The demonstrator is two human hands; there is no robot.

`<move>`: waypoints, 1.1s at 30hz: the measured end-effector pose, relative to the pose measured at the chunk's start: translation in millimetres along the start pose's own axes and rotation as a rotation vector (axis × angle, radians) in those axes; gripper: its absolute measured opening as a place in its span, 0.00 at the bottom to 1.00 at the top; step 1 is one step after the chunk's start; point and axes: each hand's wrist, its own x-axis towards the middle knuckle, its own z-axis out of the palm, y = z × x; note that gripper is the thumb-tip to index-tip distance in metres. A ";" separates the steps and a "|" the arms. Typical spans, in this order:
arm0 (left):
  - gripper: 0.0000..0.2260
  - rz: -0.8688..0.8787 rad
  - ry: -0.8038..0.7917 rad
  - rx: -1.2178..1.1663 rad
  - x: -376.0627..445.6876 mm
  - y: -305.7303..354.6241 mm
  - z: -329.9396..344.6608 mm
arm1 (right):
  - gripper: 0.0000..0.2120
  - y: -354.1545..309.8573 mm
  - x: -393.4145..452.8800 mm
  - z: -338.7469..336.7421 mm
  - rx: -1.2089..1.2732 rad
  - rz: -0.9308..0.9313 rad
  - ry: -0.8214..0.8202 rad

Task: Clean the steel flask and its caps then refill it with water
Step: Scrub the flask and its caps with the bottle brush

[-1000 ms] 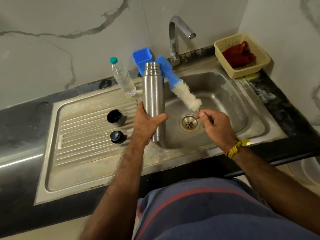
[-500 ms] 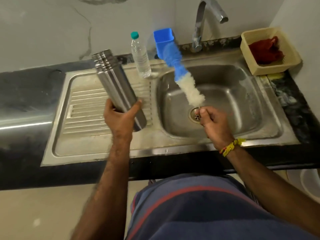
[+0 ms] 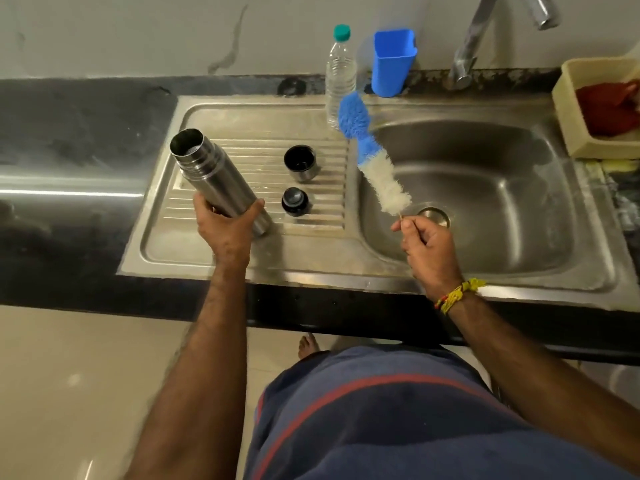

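My left hand (image 3: 227, 226) grips the lower end of the open steel flask (image 3: 211, 171), tilted with its mouth up and to the left over the drainboard. My right hand (image 3: 427, 245) pinches the thin handle of a bottle brush (image 3: 375, 157) with white and blue bristles, which points up and left over the basin's left edge. Two caps stand on the drainboard between the hands: a steel cup cap (image 3: 300, 162) with its opening up, and a small black stopper (image 3: 295, 201) in front of it.
The steel sink (image 3: 485, 209) has its drain (image 3: 434, 216) just beyond my right hand. A plastic water bottle (image 3: 341, 69), a blue cup (image 3: 393, 60) and the tap (image 3: 471, 43) stand at the back. A beige basket (image 3: 568, 116) holding a red cloth sits at right.
My left hand has carried the flask from beside the basin leftwards over the drainboard and tilted it. The brush has stayed over the basin's left edge in my right hand.
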 end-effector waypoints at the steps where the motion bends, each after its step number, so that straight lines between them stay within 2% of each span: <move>1: 0.33 0.007 -0.012 -0.005 4.1 -0.8 0.6 | 0.11 -1.1 -0.1 3.2 0.003 -0.001 0.003; 12: 0.33 0.030 -0.149 0.029 38.4 -8.1 4.4 | 0.10 2.2 -2.4 24.5 -0.053 -0.032 0.030; 16: 0.34 0.028 -0.142 0.030 36.3 -15.1 4.5 | 0.10 6.1 0.6 29.7 -0.062 -0.038 0.071; 18: 0.38 0.043 -0.128 0.035 34.4 -15.9 5.4 | 0.10 6.0 3.3 30.5 -0.066 -0.029 0.077; 20: 0.47 0.063 -0.097 0.033 30.0 -14.8 6.3 | 0.10 5.7 6.7 29.7 -0.075 -0.029 0.076; 22: 0.54 0.118 0.023 0.026 16.9 -10.9 5.7 | 0.10 5.4 10.0 28.2 -0.090 -0.027 0.079; 23: 0.53 0.175 0.116 0.050 6.4 -8.6 5.9 | 0.10 5.9 11.2 27.3 -0.095 -0.023 0.081; 25: 0.43 0.341 0.218 0.109 -18.9 -6.5 10.5 | 0.10 7.3 13.0 25.8 -0.103 -0.020 0.079; 26: 0.37 0.428 0.172 0.130 -31.0 -6.1 15.6 | 0.10 7.8 13.5 24.7 -0.109 -0.024 0.076; 28: 0.30 0.478 -0.076 0.184 -45.6 -9.2 31.9 | 0.09 8.3 13.6 21.6 -0.121 -0.037 0.068; 30: 0.34 0.368 -0.264 0.253 -46.8 -13.1 49.2 | 0.08 8.0 13.5 16.4 -0.141 -0.052 0.055; 33: 0.39 0.183 -0.271 0.231 -40.4 -17.2 71.9 | 0.08 8.9 10.8 3.1 -0.206 -0.086 0.037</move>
